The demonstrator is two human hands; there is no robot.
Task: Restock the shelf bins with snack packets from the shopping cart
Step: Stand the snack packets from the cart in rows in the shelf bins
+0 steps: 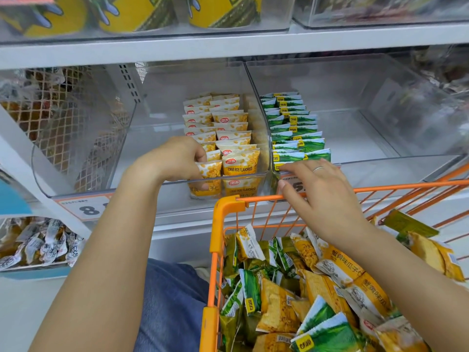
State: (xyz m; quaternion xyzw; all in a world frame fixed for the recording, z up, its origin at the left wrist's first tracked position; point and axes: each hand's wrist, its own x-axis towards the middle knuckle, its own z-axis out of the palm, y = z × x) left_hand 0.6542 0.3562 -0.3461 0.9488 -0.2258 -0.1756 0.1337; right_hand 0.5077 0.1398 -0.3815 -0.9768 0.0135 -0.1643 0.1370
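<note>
The left hand (181, 158) is in the left clear bin (142, 174), its grip pinching a yellow crab-roe packet (208, 169) at the front of the left-hand yellow row, thumb on the front face. The right hand (321, 196) lies with a released grip, fingers straight, over the orange cart's rim (256, 198), fingertips reaching the front lip of the right clear bin (380, 163); it holds nothing.

Progress looks like roughly the halfway mark, by my judgement. Two rows of yellow packets (228, 128) run front to back along the right wall of the left bin, and green packets (294, 128) line the left wall of the right bin. Both bins show plenty of bare floor beside those rows. The cart (215, 250) holds a jumbled heap of yellow and green packets (304, 288), so a lot is left.

The pinched packet stands upright, long axis vertical, printed face toward the aisle, like its neighbours.
</note>
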